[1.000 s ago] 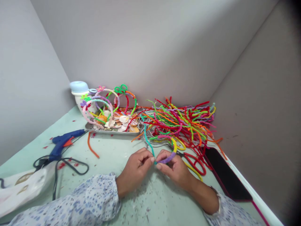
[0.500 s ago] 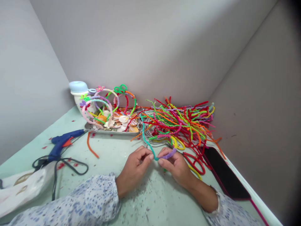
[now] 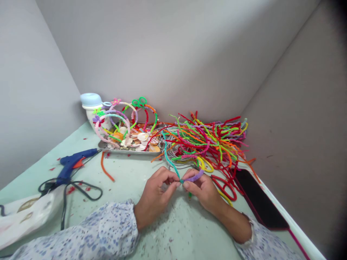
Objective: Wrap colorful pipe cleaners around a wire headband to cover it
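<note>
My left hand (image 3: 158, 193) is closed in a pinch at the lower end of a teal pipe cleaner (image 3: 170, 159), which rises toward the back of the table. Facing it, my right hand (image 3: 207, 191) grips a headband (image 3: 196, 177) wound with purple and yellow fuzzy stems. At the headband's tip, between the two sets of fingertips, the teal stem bends around or against it; its exact wrap is too small to tell. A bit of green shows below the right fingers. The rest of the headband is partly hidden by that hand.
Behind my hands lies a heap of coloured pipe cleaners (image 3: 217, 139). A metal tray (image 3: 130, 152) holds shells and finished-looking headbands, beside a white bottle (image 3: 90, 110). Left are a blue glue gun (image 3: 71, 162) and its cord; right, red-handled scissors (image 3: 224, 187) and a phone (image 3: 260, 198).
My left fingertips have shifted slightly right, close against the right ones. The teal stem's low bend has drawn up tighter at the headband's tip. My right hand has barely moved.
</note>
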### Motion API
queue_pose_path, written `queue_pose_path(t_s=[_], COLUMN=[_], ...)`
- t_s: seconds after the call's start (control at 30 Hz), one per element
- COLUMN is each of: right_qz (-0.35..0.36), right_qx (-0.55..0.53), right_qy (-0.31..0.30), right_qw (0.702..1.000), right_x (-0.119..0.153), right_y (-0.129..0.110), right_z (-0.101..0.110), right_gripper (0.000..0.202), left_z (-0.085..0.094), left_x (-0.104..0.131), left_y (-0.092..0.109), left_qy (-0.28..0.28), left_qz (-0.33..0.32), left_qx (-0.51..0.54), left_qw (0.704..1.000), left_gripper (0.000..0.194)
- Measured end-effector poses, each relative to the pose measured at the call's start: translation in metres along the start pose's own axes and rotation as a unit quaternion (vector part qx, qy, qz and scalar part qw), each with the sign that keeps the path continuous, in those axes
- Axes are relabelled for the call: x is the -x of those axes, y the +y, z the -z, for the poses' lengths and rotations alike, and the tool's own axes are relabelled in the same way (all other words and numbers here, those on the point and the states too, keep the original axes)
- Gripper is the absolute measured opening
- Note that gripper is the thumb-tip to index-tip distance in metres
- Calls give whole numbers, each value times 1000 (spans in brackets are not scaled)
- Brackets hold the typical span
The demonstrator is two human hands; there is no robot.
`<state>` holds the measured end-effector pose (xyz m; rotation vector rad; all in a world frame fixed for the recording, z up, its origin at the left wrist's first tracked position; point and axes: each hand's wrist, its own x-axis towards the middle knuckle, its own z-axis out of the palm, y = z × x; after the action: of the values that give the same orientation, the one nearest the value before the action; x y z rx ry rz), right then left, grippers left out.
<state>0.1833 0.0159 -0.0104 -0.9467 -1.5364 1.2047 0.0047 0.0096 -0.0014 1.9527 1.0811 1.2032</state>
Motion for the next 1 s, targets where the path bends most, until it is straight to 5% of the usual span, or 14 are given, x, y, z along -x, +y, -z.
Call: queue_pose_path(t_s=[0.57,1.0], right_qz=[-14,-9], right_qx=[-17,12], right_qy=[-3,21], right_qw=[1000,1000], right_x=[1,1], right_y=[-3,-8], right_z=[2,0], right_gripper=[23,25], left_z=[2,3], left_x=[-4,-4], left_y=[-6,-4], left_qy=[73,54], left_qz=[-100,-92], left_qx=[-65,-77], left_qw=[990,991], left_gripper=[8,10])
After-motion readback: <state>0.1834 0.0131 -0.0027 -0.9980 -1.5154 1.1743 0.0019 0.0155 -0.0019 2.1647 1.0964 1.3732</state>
